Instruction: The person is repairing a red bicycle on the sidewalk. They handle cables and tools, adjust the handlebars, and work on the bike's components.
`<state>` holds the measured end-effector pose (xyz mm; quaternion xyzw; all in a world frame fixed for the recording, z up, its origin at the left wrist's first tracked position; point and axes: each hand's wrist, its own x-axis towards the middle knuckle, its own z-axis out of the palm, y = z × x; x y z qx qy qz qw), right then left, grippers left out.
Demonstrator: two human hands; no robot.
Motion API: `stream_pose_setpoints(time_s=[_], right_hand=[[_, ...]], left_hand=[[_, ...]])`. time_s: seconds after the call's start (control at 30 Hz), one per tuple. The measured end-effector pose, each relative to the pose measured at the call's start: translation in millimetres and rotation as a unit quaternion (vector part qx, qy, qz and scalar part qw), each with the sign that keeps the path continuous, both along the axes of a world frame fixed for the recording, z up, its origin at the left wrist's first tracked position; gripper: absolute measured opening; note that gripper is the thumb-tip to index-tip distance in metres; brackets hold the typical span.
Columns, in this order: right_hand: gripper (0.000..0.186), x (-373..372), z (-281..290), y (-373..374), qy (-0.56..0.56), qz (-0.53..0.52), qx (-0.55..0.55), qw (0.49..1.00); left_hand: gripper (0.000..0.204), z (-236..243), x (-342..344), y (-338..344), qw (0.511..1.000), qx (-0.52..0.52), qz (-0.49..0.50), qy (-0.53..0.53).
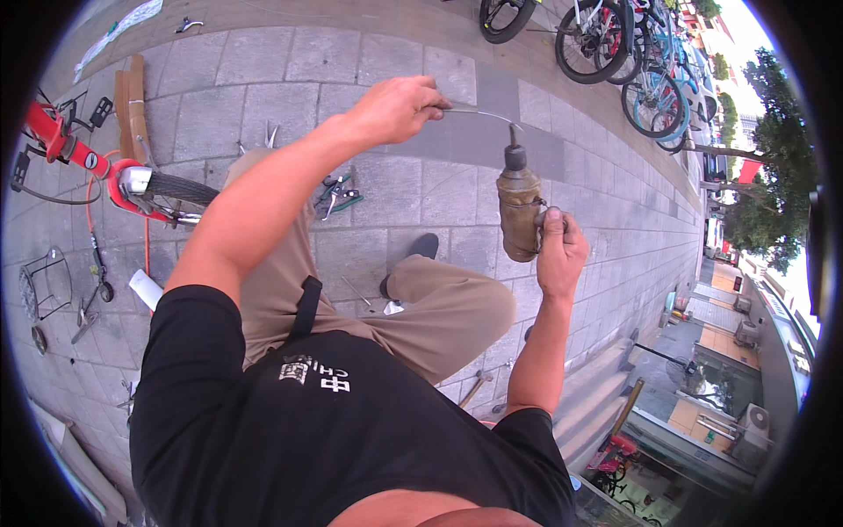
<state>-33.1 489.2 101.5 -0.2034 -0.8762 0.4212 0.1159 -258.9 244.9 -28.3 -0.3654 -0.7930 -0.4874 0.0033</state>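
Observation:
My right hand [562, 250] is wrapped round a grimy brown squeeze bottle [518, 206], held upright with its dark nozzle pointing up. To the left and a bit farther out, my left hand [399, 110] pinches a thin grey cable [463, 109] between its fingertips. The cable's slim end curves right and down to the nozzle tip; whether the two touch I cannot tell. Most of the part inside my left fingers is hidden.
A red bicycle [92, 162] lies at the left, beside brown strips [132, 105]. Pliers [336, 195] and a hammer [475, 388] rest on the paving around my legs. Parked bicycles [597, 44] stand at the far right.

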Motion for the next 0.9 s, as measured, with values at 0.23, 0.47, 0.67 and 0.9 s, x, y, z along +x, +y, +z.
stream_pose_setpoints(time_s=[0.23, 0.47, 0.67, 0.9], right_hand=[[0.032, -17, 8, -3, -0.041, 0.038, 0.218, 0.974], [0.026, -23, 13, -2, -0.02, 0.1, 0.368, 0.924], [0.018, -31, 14, 1, -0.007, 0.138, 0.456, 0.879], [0.016, -36, 15, 4, 0.005, 0.158, 0.487, 0.859]], left_hand=[[0.022, 7, 2, 1, 0.999, -0.041, -0.007, -0.021], [0.022, 4, 4, 7, 0.998, -0.045, -0.018, -0.042], [0.022, 11, 8, 8, 0.996, -0.051, -0.026, -0.061], [0.023, 12, 6, 7, 0.995, -0.057, -0.036, -0.071]])
